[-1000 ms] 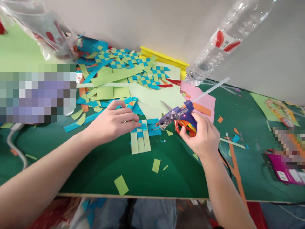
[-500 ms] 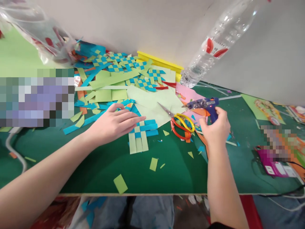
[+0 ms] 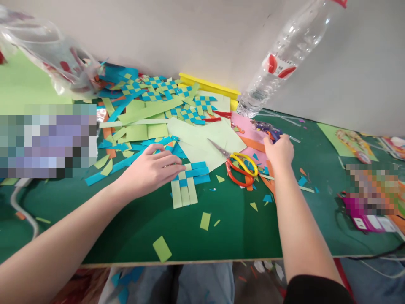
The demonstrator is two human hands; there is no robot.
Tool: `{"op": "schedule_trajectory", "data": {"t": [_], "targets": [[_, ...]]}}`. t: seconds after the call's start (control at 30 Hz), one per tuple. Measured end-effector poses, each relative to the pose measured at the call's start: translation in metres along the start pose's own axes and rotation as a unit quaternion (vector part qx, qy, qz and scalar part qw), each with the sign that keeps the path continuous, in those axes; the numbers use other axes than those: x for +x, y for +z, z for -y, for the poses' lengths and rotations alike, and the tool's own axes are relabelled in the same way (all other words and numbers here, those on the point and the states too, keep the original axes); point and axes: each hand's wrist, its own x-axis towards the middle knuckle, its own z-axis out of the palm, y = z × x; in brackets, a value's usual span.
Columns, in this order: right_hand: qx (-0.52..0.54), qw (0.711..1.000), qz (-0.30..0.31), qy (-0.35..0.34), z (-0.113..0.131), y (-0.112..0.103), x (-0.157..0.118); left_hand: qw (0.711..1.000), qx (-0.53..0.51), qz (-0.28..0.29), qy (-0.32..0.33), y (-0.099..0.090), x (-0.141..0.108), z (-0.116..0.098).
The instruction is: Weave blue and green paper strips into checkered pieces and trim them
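My left hand (image 3: 155, 170) hovers palm down over a woven piece of blue and pale green paper strips (image 3: 186, 182), its fingers loosely bent and its fingertips at the upper left part of the weave. Farther right, my right hand (image 3: 280, 151) is closed around the handle of a dark blue glue gun (image 3: 276, 134), which lies low over pink paper (image 3: 247, 128); the fingers hide part of it. Between my hands, scissors (image 3: 241, 169) with red and yellow handles lie with their blades across a pale green sheet (image 3: 202, 137).
Finished woven paper pieces (image 3: 186, 114) are heaped toward the wall. A clear plastic bottle (image 3: 278, 63) leans at the back, near a yellow strip (image 3: 209, 86). A plastic bag (image 3: 60, 59) stands back left. A purple box (image 3: 363, 215) and cables lie right. Paper scraps (image 3: 205, 221) dot the green table.
My right hand has moved a little left and away from me with the glue gun, which now sits lower and turned. The fingers of my left hand have curled in slightly.
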Motion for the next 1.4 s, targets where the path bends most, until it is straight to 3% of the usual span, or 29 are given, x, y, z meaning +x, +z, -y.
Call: {"op": "schedule_trajectory", "data": {"t": [0.17, 0.37, 0.47, 0.57, 0.63, 0.7, 0.87, 1.07, 1.27, 1.4], "targets": [[-0.022, 0.998, 0.038, 0.054, -0.004, 0.014, 0.011, 1.0, 0.01, 0.003, 0.003, -0.002, 0.003, -0.002], [-0.047, 0.996, 0.059, 0.048, -0.006, 0.015, 0.008, 1.0, -0.005, 0.005, -0.009, 0.0, 0.003, -0.002], [-0.071, 0.997, 0.034, -0.006, 0.0, 0.001, 0.003, 1.0, 0.009, 0.015, -0.008, 0.001, 0.001, 0.0], [-0.035, 0.994, -0.038, -0.099, 0.013, -0.024, -0.016, 1.0, 0.023, 0.013, -0.012, 0.001, 0.0, 0.001], [0.032, 0.984, -0.002, -0.177, 0.025, -0.042, -0.039, 0.999, 0.024, 0.013, -0.023, 0.001, 0.0, 0.002], [0.075, 0.968, 0.081, -0.227, 0.036, -0.055, -0.066, 0.999, 0.024, 0.018, -0.033, 0.002, 0.0, 0.002], [0.009, 0.943, 0.133, -0.305, 0.045, -0.055, -0.113, 0.998, 0.02, 0.031, -0.048, 0.006, -0.001, 0.003], [0.027, 0.939, 0.156, -0.304, 0.037, -0.042, -0.117, 0.997, 0.009, 0.046, -0.062, 0.008, -0.002, 0.004], [0.086, 0.944, 0.134, -0.29, 0.037, -0.05, -0.114, 0.997, 0.005, 0.05, -0.066, 0.007, -0.001, 0.004], [0.133, 0.955, 0.13, -0.231, 0.035, -0.059, -0.109, 0.996, 0.003, 0.055, -0.075, 0.006, 0.0, 0.004]]}}
